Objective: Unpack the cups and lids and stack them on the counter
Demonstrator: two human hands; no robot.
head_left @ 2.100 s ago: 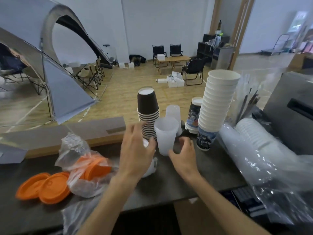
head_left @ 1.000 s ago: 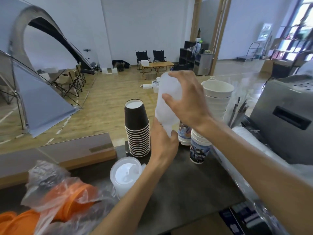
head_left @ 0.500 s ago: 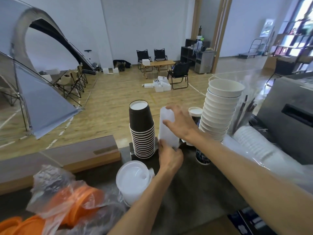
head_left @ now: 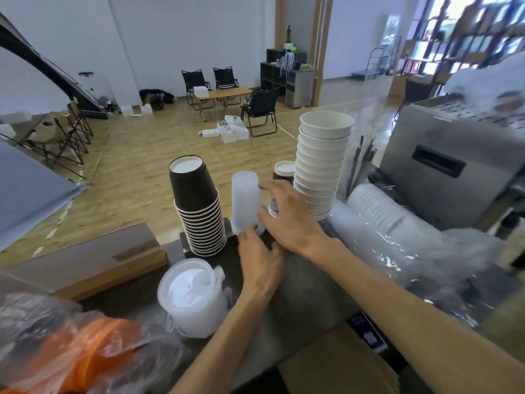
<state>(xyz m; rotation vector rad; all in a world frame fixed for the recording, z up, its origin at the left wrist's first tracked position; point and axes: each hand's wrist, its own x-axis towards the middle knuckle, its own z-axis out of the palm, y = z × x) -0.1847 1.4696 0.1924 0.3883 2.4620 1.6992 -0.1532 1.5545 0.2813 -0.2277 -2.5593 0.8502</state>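
The counter (head_left: 306, 297) now carries the clear cups (head_left: 245, 200), lifted high a second ago and set down inverted between the black stack (head_left: 199, 206) and white stack (head_left: 321, 166). The right hand (head_left: 287, 217) grasps their side; the left hand (head_left: 260, 263) pinches the base, so that stack looks placed.

Two bare forearms are extended forward. The left hand (head_left: 260, 264) is placed low, its fingertips curled around the base of a translucent cup stack (head_left: 245, 201). The right hand (head_left: 287, 216) is wrapped around its side.
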